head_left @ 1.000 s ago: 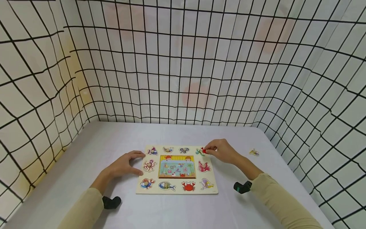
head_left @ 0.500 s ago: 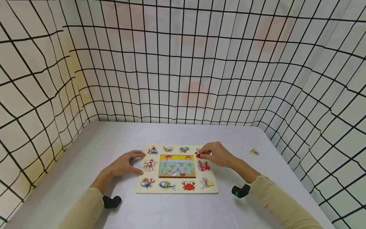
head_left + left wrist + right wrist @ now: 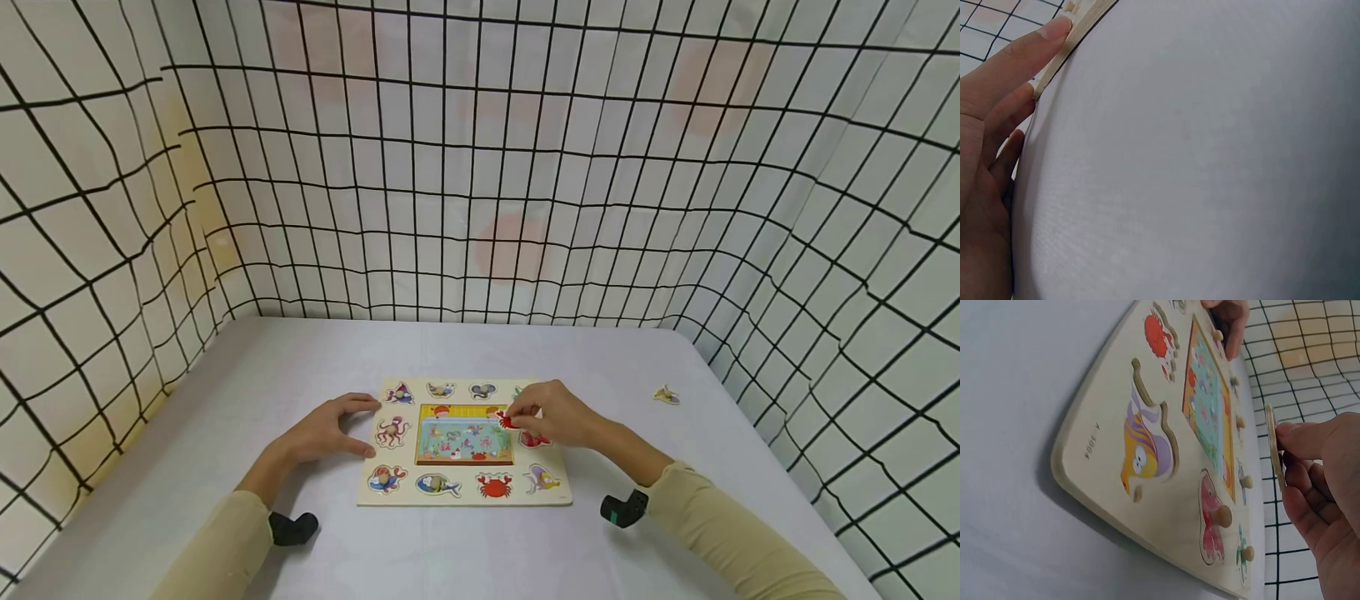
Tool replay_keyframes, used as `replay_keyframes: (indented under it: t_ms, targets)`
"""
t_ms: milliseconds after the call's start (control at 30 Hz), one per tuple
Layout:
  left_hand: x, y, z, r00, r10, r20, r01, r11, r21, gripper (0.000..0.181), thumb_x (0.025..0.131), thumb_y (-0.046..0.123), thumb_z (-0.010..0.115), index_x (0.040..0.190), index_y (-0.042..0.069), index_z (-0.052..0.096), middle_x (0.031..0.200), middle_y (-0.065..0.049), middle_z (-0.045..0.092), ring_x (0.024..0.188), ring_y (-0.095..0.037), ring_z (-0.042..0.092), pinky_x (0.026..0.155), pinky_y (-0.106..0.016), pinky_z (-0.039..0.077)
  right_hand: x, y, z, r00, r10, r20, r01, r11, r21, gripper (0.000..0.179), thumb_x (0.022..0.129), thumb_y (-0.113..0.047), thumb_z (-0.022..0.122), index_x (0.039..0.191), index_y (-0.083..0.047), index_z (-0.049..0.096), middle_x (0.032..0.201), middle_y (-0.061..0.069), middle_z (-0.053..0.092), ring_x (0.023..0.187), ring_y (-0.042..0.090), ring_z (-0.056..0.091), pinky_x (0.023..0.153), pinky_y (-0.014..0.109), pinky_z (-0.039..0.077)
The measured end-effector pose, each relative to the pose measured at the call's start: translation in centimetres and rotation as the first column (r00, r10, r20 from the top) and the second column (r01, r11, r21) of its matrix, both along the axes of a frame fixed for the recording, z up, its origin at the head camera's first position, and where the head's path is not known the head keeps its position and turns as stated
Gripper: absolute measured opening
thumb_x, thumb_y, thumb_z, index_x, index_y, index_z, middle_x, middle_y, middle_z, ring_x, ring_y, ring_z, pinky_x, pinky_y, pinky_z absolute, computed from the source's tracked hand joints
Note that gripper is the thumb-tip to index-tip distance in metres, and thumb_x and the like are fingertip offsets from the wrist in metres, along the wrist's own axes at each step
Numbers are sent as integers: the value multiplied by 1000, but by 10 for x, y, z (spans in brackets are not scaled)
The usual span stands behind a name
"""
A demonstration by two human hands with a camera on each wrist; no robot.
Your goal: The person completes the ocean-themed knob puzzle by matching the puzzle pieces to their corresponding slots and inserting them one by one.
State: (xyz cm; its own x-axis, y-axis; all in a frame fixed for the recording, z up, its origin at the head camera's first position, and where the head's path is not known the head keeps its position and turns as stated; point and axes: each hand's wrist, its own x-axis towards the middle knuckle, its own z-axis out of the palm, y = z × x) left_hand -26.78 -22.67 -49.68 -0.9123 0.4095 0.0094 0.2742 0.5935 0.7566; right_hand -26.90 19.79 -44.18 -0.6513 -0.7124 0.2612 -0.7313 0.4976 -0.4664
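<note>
A wooden peg puzzle board lies flat on the white table, sea-animal pieces with round knobs set around its central aquarium picture. My right hand pinches a red crab puzzle piece above the board's right half. In the right wrist view this piece is seen edge-on between thumb and fingers. The crab recess and the yellow-purple fish recess hold no pieces. My left hand touches the board's left edge with thumb and fingers spread, its thumb at the rim.
A loose yellow fish piece lies on the table to the right of the board. Black grid netting over white cloth surrounds the table at the back and both sides. Black wrist devices sit at both cuffs.
My right hand has carried the crab piece from the board's upper right corner leftward and nearer to me, to the edge of the aquarium picture. My left hand has stayed in place.
</note>
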Motion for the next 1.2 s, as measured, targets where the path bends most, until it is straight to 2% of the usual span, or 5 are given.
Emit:
replay_keyframes:
  t_ms: [333, 467, 767, 1000, 1200]
  targets:
    - [0, 0, 2, 1000, -11, -5, 11, 1000, 1, 84, 74, 35, 94, 145, 6, 59, 157, -21, 42, 148, -49, 27, 117, -70, 17, 10, -11, -5, 998, 64, -1, -64, 998, 0, 6, 95, -13, 77, 99, -14, 81, 96, -9, 74, 82, 6, 61, 73, 26, 55]
    - [0, 0, 1, 1000, -11, -3, 11, 1000, -7, 84, 74, 36, 94, 145, 7, 59, 157, -21, 42, 148, -49, 26, 117, -71, 18, 17, -15, -10, 996, 79, 30, -79, 997, 2, 6, 96, -15, 76, 99, -14, 81, 95, -11, 73, 80, 5, 59, 71, 24, 53]
    - [-1, -1, 1, 1000, 3, 10, -3, 1000, -6, 86, 73, 36, 95, 145, 7, 59, 157, -20, 42, 148, -48, 27, 116, -71, 20, 33, -22, -22, 984, 161, 79, -160, 987, -14, 9, 95, -13, 77, 102, -11, 82, 96, -7, 75, 85, 3, 63, 75, 22, 56]
    - [-1, 0, 0, 1000, -5, 4, 5, 1000, 0, 85, 73, 35, 95, 145, 6, 59, 156, -19, 44, 148, -48, 28, 117, -70, 20, 41, -22, -30, 982, 162, 99, -164, 986, 12, 8, 96, -15, 76, 101, -15, 82, 93, -16, 71, 83, 1, 61, 75, 21, 54]
    - [1, 1, 0, 1000, 0, 9, 0, 1000, 2, 85, 73, 35, 95, 145, 6, 59, 157, -20, 43, 148, -48, 27, 117, -70, 20, 46, -25, -36, 977, 196, 80, -198, 980, 26, 8, 96, -12, 75, 100, -13, 82, 92, -14, 71, 82, -1, 60, 74, 18, 54]
